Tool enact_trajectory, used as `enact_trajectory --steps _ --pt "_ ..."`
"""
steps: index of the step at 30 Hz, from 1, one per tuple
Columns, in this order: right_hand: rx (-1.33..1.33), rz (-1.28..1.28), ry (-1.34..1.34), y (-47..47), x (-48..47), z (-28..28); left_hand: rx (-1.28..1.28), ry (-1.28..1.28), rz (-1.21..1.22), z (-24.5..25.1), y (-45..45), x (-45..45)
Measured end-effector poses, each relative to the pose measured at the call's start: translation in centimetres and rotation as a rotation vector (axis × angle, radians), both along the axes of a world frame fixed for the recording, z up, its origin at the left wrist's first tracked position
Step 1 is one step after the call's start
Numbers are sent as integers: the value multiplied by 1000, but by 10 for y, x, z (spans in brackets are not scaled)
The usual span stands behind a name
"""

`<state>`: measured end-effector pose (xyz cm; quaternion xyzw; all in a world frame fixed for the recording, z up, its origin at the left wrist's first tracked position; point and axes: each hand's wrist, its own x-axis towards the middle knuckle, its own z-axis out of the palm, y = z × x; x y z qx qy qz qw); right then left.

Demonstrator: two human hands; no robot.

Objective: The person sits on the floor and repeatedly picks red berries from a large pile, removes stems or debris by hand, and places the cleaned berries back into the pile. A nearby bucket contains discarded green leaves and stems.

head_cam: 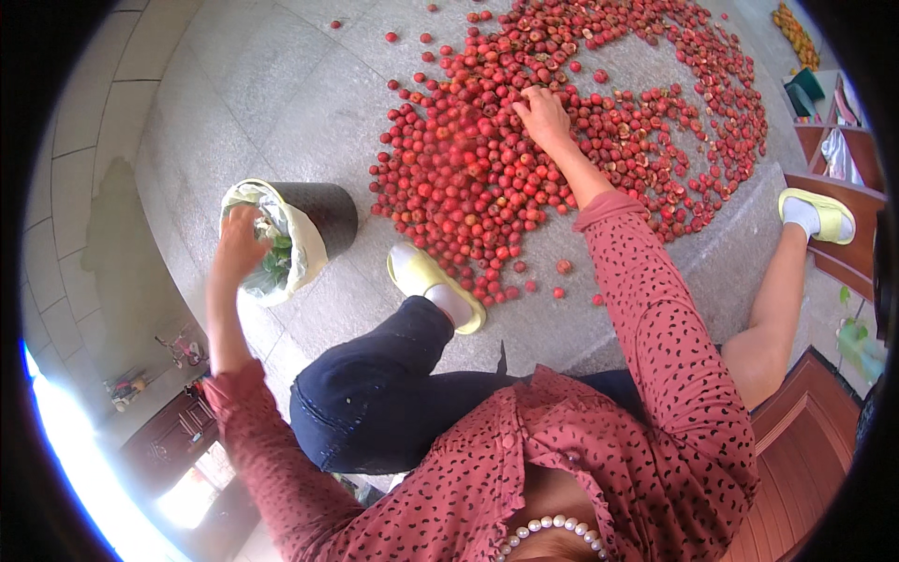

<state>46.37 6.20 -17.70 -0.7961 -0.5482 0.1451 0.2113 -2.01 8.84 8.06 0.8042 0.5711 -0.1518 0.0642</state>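
Observation:
Small red fruits, apparently hawthorn berries point(449, 161), are heaped on the grey tiled floor, some of them browned or split. My right hand point(544, 116) rests on the upper middle of the heap with its fingers bent down; whether a fruit is between them is hidden. At the left, my left hand point(242, 242) is at the mouth of a dark bin point(330, 214) with a pale plastic liner point(305, 242). Green leaves point(277, 256) lie inside the bin beside my fingers. The left hand is slightly blurred, and its grip cannot be made out.
My slippered foot point(435, 288) stands against the heap's lower edge, near the bin. The other foot point(818, 214) is at the far right, by a shelf unit point(836, 175). Scattered fruits lie around the heap. Yellow-orange fruits point(797, 35) lie at the top right.

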Motion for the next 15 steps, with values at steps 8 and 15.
enact_trajectory --steps 8,15 --pt "-63 58 -232 12 -21 -14 49 -625 -142 -47 -42 125" --pt "120 212 93 -32 -39 45 -564 -956 211 -145 -65 199"
